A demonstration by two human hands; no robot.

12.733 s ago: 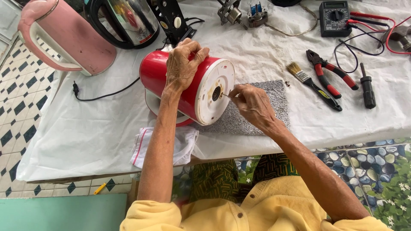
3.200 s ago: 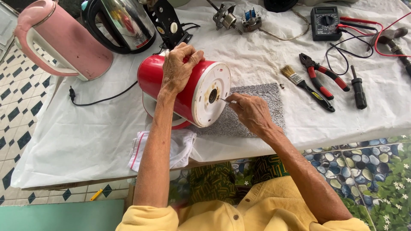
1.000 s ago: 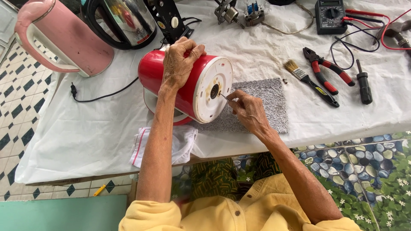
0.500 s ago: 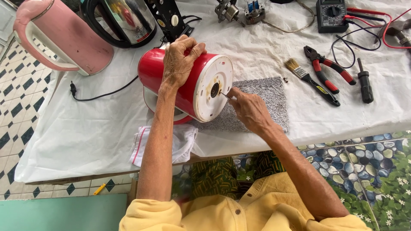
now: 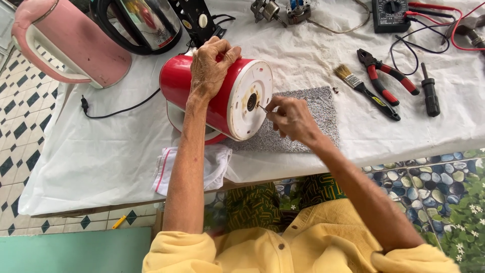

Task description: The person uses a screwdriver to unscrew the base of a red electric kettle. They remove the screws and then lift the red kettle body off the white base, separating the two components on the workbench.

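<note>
Two hands [image 5: 212, 68] steady the red kettle [image 5: 217, 96].

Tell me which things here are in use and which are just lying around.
In use: red kettle on its side, left hand steadying it, right hand at its base, grey mat.
Lying about: pink kettle, paintbrush, pliers, multimeter.

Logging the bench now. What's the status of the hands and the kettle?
Left hand gripping red kettle lying on its side. Right hand pinching small tool at its white base. Nothing in the way.
</note>
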